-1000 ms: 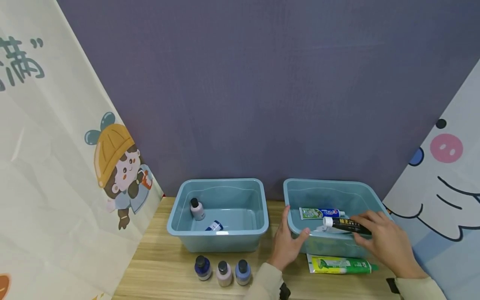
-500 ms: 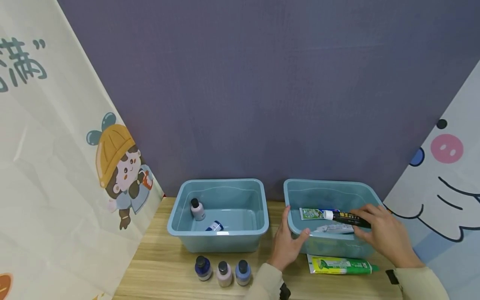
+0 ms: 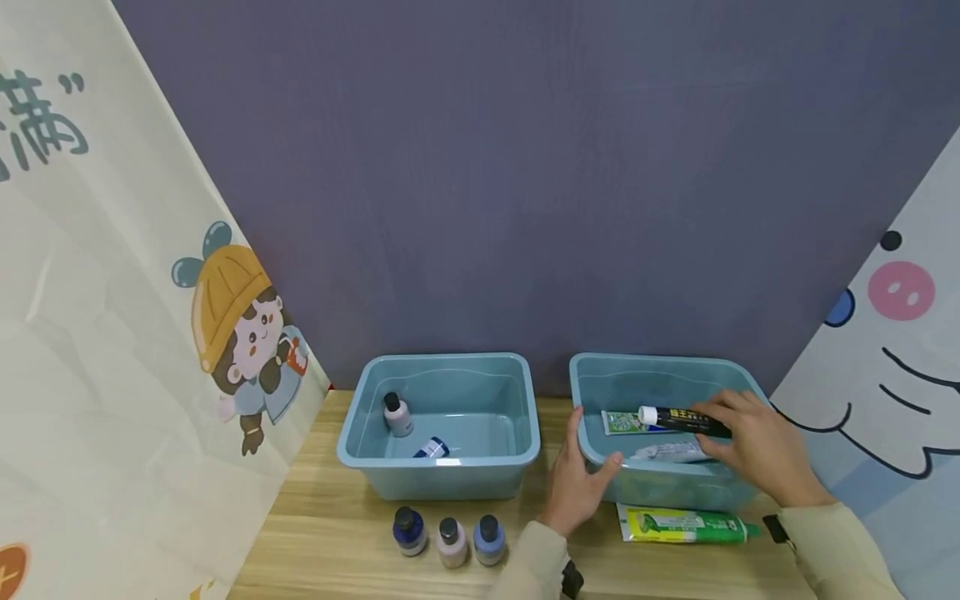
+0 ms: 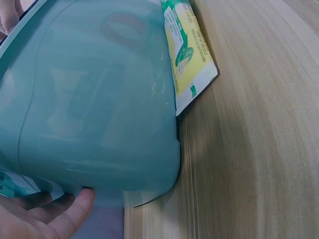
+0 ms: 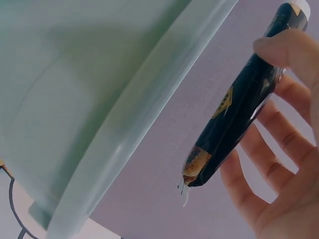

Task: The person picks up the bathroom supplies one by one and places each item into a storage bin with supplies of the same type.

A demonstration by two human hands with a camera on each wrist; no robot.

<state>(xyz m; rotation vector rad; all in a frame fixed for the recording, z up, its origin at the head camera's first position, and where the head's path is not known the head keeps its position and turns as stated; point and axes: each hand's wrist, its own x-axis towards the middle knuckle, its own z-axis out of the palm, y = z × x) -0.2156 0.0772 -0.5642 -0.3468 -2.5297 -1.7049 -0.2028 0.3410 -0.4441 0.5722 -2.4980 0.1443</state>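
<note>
My right hand (image 3: 767, 446) pinches a black toothpaste tube (image 3: 684, 420) with a white cap, held over the right blue bin (image 3: 667, 487). The right wrist view shows the thumb on top of the tube (image 5: 239, 104) and the fingers beneath. My left hand (image 3: 577, 483) is spread at that bin's front left corner, with fingertips (image 4: 82, 204) touching its outer wall. Inside the bin lie a green and blue toothpaste tube (image 3: 624, 422), partly covered by the black one in the head view, and a whitish tube (image 3: 670, 452).
A yellow and green toothpaste tube (image 3: 686, 526) lies on the wooden table along the right bin's front. The left blue bin (image 3: 450, 479) contains a pink bottle (image 3: 400, 419) and a blue one (image 3: 432, 448). Three small bottles (image 3: 452, 546) stand before it.
My right hand has carried the black tube slightly up and to the left, farther into the bin's opening. The left hand stays at the bin's corner.
</note>
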